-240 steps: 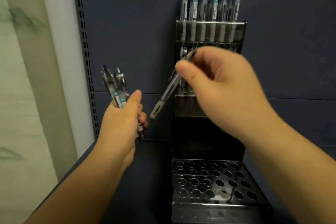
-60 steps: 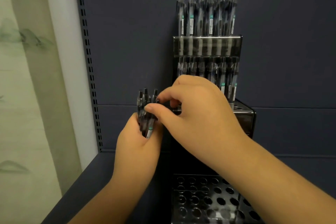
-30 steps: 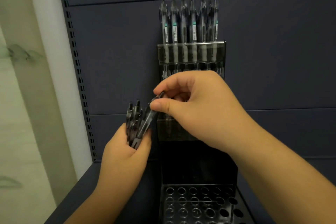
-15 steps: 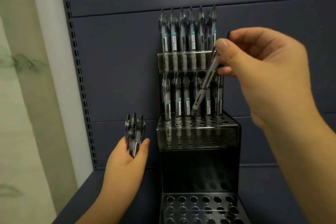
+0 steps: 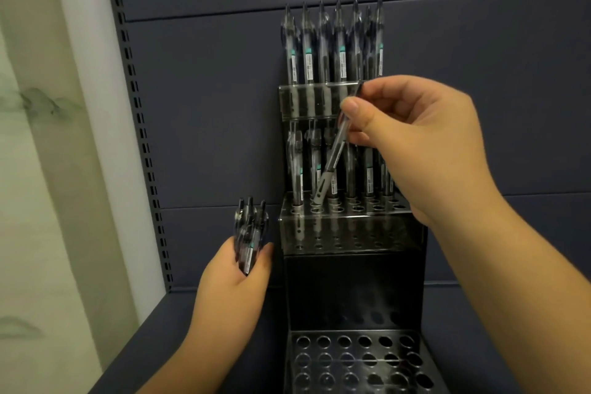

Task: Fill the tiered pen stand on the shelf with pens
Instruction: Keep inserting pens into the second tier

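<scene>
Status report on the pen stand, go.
Right hand pinches one pen, tilted, tip at a middle-tier hole. Left hand grips a bundle of pens. Tiered pen stand: top full, bottom empty. Nothing blocking.

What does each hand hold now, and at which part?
Right hand: one pen, pinched at its upper end. Left hand: a bundle of pens, gripped round their lower part.
</scene>
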A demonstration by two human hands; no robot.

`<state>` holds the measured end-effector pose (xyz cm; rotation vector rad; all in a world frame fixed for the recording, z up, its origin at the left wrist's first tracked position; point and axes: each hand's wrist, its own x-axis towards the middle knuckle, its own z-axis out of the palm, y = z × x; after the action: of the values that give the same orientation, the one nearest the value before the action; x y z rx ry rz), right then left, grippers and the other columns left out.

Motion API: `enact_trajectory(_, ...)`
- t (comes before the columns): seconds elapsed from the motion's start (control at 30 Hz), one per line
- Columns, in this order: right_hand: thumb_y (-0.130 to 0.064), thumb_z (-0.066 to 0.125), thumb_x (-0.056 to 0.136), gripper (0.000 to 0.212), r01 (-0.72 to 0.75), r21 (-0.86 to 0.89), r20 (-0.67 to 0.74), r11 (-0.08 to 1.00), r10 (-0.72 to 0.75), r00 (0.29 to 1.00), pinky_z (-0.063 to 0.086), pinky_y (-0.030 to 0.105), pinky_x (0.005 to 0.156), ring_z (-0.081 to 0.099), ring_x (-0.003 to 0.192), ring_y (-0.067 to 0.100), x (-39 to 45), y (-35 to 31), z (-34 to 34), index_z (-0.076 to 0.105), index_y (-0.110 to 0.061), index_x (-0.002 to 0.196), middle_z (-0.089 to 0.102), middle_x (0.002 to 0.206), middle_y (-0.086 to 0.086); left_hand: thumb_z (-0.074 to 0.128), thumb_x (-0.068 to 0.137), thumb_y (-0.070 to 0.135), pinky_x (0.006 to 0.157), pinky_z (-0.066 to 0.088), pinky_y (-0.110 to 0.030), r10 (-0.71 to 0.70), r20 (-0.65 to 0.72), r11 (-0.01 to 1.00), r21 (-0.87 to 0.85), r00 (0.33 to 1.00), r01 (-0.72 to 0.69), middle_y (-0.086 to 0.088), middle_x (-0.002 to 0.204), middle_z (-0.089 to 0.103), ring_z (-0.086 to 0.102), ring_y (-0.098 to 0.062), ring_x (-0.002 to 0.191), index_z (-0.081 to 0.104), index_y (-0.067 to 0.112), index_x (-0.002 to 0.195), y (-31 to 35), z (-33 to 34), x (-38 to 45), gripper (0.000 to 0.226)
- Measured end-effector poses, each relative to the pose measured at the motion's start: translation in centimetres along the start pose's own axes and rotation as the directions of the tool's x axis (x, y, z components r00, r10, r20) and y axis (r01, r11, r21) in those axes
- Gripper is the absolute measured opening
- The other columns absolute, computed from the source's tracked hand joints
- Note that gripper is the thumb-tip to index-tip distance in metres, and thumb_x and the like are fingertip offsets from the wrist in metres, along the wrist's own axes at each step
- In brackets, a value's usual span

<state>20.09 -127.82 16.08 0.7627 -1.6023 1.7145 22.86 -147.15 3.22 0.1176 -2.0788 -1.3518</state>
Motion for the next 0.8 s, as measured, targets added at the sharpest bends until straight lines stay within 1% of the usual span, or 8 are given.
enact_trajectory(0.07, -0.014, 0.08, 0.087, 0.012, -0.014, -0.041, 0.031, 0.999, 0.015, 0.999, 0.063, 0.034, 0.075, 0.075, 0.076, 0.016, 0.0, 0.0, 0.4, 0.074, -0.019, 0.096, 0.076, 0.083, 0.001, 0.06, 0.096, 0.032, 0.051, 0.038, -0.016, 0.005, -0.002, 1.0, 0.0, 1.0, -0.005, 0.006, 0.061, 0.056, 0.052, 0.002, 0.055, 0.056, 0.017, 0.078, -0.1, 0.0, 0.0, 0.024)
enact_trajectory(0.17, -0.022, 0.079, 0.088, 0.017, -0.011, -0.223, 0.122, 0.975, 0.04, 0.992, 0.062, 0.032, 0.08, 0.074, 0.08, 0.008, 0.0, 0.2, 1.8, 0.075, -0.023, 0.104, 0.076, 0.086, -0.006, 0.06, 0.096, 0.032, 0.05, 0.039, -0.015, 0.006, 0.007, 1.0, 0.001, 1.0, -0.006, 0.009, 0.062, 0.058, 0.052, 0.003, 0.055, 0.057, 0.019, 0.079, -0.1, 0.2, -0.1, 0.022)
enact_trajectory(0.27, -0.031, 0.075, 0.091, 0.022, 0.033, -0.373, 0.134, 0.927, 0.019, 0.991, 0.06, 0.029, 0.086, 0.071, 0.084, 0.002, 0.0, 0.1, 2.7, 0.074, -0.026, 0.113, 0.073, 0.09, -0.014, 0.059, 0.096, 0.031, 0.051, 0.042, -0.014, 0.007, 0.02, 1.0, -0.019, 1.0, -0.006, 0.009, 0.064, 0.059, 0.053, 0.003, 0.056, 0.058, 0.019, 0.08, -0.1, 0.2, -0.3, 0.02)
enact_trajectory(0.37, -0.033, 0.074, 0.092, 0.024, 0.033, -0.427, 0.118, 0.904, 0.02, 0.993, 0.059, 0.03, 0.088, 0.071, 0.084, 0.002, 0.0, -0.2, 2.6, 0.074, -0.026, 0.114, 0.073, 0.09, -0.014, 0.059, 0.097, 0.031, 0.052, 0.04, -0.012, 0.026, 0.025, 0.999, -0.023, 0.999, -0.026, 0.014, 0.061, 0.056, 0.051, 0.003, 0.055, 0.057, 0.018, 0.079, -0.1, 0.1, -0.2, 0.022)
enact_trajectory(0.53, -0.035, 0.074, 0.091, 0.021, 0.004, -0.494, 0.181, 0.87, 0.098, 0.979, 0.06, 0.028, 0.086, 0.07, 0.081, 0.002, -0.3, 0.0, 2.8, 0.073, -0.027, 0.111, 0.072, 0.087, -0.015, 0.059, 0.097, 0.031, 0.052, 0.04, -0.007, 0.029, 0.021, 0.998, -0.05, 0.999, -0.028, 0.013, 0.064, 0.059, 0.052, 0.003, 0.056, 0.057, 0.019, 0.079, -0.1, 0.1, -0.2, 0.022)
enact_trajectory(0.67, -0.036, 0.074, 0.092, 0.016, 0.021, -0.547, 0.177, 0.837, 0.091, 0.98, 0.06, 0.029, 0.082, 0.069, 0.077, 0.002, -0.2, -0.3, 2.4, 0.072, -0.029, 0.105, 0.07, 0.083, -0.015, 0.06, 0.097, 0.031, 0.052, 0.04, -0.007, 0.032, 0.025, 0.998, -0.055, 0.999, -0.03, 0.016, 0.058, 0.055, 0.051, 0.004, 0.054, 0.056, 0.018, 0.078, -0.1, 0.0, -0.3, 0.024)
enact_trajectory(0.73, -0.036, 0.073, 0.092, 0.016, 0.02, -0.568, 0.182, 0.823, 0.102, 0.978, 0.061, 0.031, 0.082, 0.069, 0.078, 0.003, -0.4, -0.2, 2.0, 0.071, -0.028, 0.105, 0.07, 0.083, -0.013, 0.06, 0.097, 0.03, 0.053, 0.041, -0.007, 0.04, 0.021, 0.998, -0.051, 0.999, -0.039, 0.014, 0.062, 0.058, 0.052, 0.004, 0.057, 0.058, 0.018, 0.079, 0.0, 0.0, -0.2, 0.021)
enact_trajectory(0.8, -0.039, 0.072, 0.092, 0.017, 0.026, -0.611, 0.207, 0.791, 0.128, 0.97, 0.06, 0.031, 0.079, 0.068, 0.078, 0.002, -0.9, 0.1, 1.9, 0.071, -0.029, 0.106, 0.07, 0.082, -0.013, 0.061, 0.096, 0.029, 0.055, 0.042, -0.007, 0.041, 0.016, 0.998, -0.056, 0.999, -0.04, 0.006, 0.07, 0.062, 0.056, 0.001, 0.061, 0.06, 0.018, 0.082, 0.0, 0.0, -0.2, 0.018)
